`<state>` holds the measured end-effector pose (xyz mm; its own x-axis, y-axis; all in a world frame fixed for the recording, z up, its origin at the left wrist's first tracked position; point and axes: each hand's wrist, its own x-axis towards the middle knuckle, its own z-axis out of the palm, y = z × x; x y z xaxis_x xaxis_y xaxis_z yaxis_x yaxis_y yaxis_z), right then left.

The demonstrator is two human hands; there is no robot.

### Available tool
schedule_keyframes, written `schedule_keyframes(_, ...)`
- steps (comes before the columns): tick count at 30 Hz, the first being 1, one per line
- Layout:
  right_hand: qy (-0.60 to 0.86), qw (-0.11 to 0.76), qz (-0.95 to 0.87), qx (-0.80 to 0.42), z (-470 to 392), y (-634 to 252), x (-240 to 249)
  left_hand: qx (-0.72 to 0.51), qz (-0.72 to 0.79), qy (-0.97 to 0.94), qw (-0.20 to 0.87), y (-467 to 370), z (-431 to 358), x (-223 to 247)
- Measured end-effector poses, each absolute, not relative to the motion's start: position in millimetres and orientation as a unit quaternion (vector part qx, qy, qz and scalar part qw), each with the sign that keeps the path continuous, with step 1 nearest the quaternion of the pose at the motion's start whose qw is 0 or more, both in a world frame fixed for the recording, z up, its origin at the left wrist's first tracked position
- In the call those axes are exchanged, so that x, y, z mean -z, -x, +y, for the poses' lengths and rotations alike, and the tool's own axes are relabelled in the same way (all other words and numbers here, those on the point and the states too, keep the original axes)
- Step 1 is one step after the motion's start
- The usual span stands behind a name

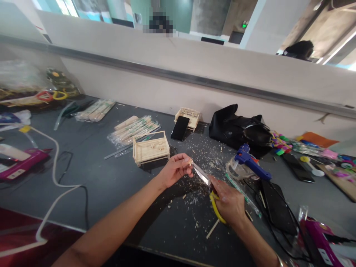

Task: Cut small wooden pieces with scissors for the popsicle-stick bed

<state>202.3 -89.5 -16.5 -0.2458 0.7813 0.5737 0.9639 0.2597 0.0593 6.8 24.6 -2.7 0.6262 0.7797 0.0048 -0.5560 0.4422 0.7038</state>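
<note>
My left hand (177, 170) is closed in a pinch on a tiny pale wooden piece (190, 162), whose exact shape is too small to make out. In my right hand (230, 202) are scissors (202, 175) with yellow handles, their blade tips right at the pinched piece. Just left of and beyond my left hand stands a miniature furniture frame made of thin wooden sticks (151, 149), with a few small bits lying on it. Pale crumbs and shavings are strewn on the dark table (111, 189) around and below both hands.
Behind, a phone (180, 128) leans on a second small stick-built bench (191, 114). Bagged wooden sticks (136, 129) lie to the left. On the right are a black bag (236, 128), a blue glue gun (251, 161), cables and a dark phone (299, 167). A white cord (57, 159) crosses the left side.
</note>
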Motion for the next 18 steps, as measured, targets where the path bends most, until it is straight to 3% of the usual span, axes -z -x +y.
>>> schedule_keyframes(10,0.555,0.252,-0.770,0.191,-90.8,-202.3,20.9,-0.380,0.151,-0.344,0.845,-5.3,25.4,1.2)
schedule_keyframes(18,0.547,0.322,-0.754,0.169,-85.6,-204.6,22.8,-0.420,0.167,-0.335,0.826,-6.6,24.9,0.9)
